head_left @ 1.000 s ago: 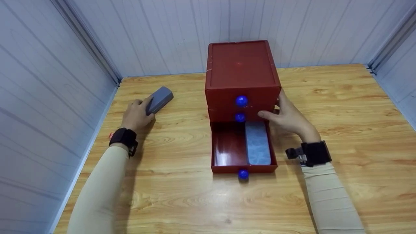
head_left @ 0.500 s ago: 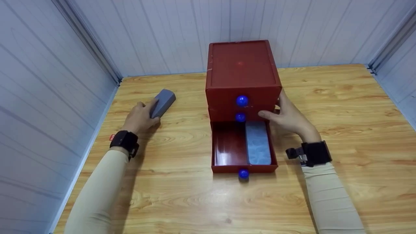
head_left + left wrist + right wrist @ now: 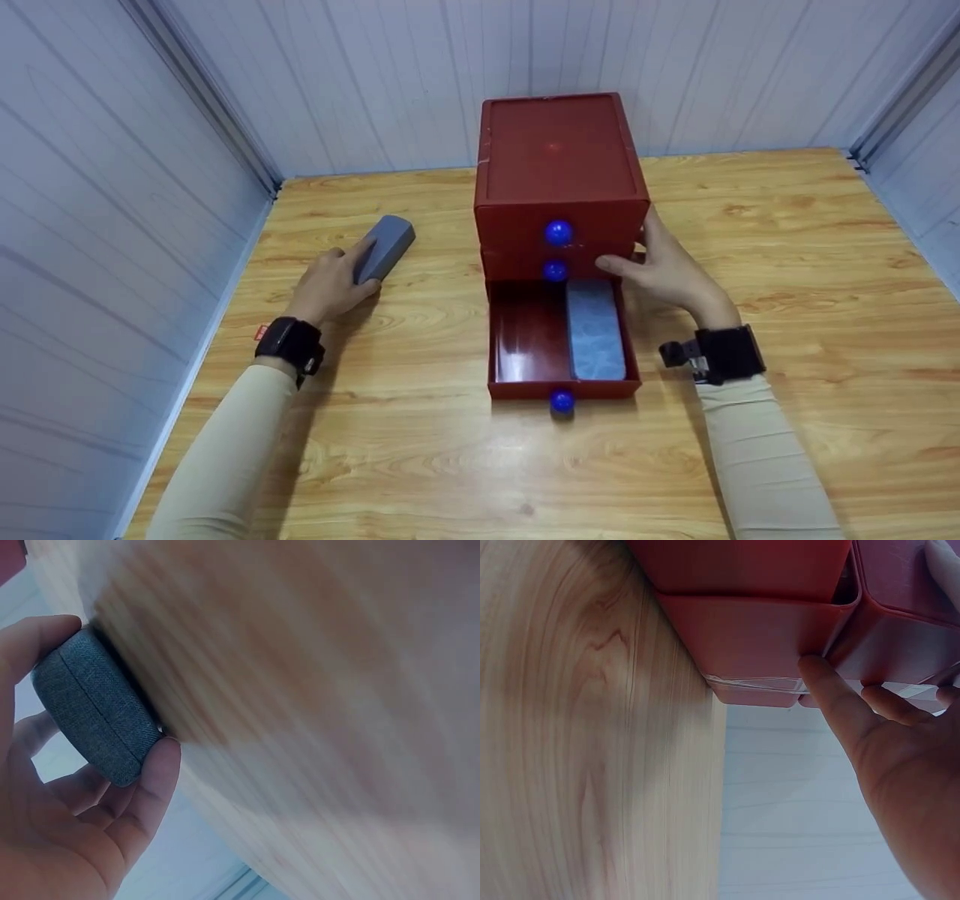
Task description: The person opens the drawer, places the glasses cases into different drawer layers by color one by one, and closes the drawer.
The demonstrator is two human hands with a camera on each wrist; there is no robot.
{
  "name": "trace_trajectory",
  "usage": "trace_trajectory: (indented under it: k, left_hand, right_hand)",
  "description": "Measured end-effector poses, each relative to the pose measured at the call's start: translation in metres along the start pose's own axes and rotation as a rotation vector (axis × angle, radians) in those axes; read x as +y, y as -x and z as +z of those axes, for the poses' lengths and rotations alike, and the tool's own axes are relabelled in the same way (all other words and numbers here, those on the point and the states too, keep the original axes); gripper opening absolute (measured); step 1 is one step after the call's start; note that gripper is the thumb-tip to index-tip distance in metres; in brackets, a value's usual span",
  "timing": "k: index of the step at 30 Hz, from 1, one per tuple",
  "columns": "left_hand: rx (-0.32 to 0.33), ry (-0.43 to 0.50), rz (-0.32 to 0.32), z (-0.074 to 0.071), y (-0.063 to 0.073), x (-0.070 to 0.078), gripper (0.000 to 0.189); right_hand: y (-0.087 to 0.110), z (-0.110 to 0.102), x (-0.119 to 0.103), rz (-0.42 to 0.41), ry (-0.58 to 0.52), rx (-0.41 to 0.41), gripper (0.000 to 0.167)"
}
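In the head view, my left hand holds a grey fabric glasses case at the left, low over the table or on it. The left wrist view shows the end of that case, with a seam across it, between thumb and fingers. A red drawer cabinet with blue ball knobs stands mid-table. Its bottom drawer is pulled out and holds a light-blue case on its right side. My right hand rests at the cabinet's right side, thumb at the front, fingers fairly straight against the side wall.
The wood-grain table meets white panel walls at the back and both sides. A small red tag lies at the left beside the left wrist's black band. The open drawer juts towards the front.
My left hand has moved slightly right and towards the front, with the grey glasses case in its grip. The right hand, cabinet and open drawer look still.
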State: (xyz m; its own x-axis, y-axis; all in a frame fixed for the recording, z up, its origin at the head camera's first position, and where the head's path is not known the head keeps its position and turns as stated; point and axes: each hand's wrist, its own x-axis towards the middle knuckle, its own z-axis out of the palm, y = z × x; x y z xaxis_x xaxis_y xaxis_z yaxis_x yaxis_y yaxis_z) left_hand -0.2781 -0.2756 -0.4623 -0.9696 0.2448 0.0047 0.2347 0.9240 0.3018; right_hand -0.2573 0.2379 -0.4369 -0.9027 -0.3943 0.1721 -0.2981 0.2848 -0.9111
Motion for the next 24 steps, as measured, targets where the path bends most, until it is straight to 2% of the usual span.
trace_trajectory:
  k: [10,17,24]
  left_hand:
    - [-0.002,0.033,0.003,0.005,0.019,0.019,0.076]
    - [0.037,0.022,0.075,0.005,0.039,0.038,0.076]
    - [0.117,0.023,0.168,-0.002,0.064,0.061,0.076]
  right_hand:
    - [0.001,-0.001,0.000,0.012,0.000,0.001,0.096]
    - [0.001,0.000,-0.001,0.004,0.010,-0.001,0.097]
    - [0.002,0.000,-0.002,0.011,0.004,0.006,0.097]
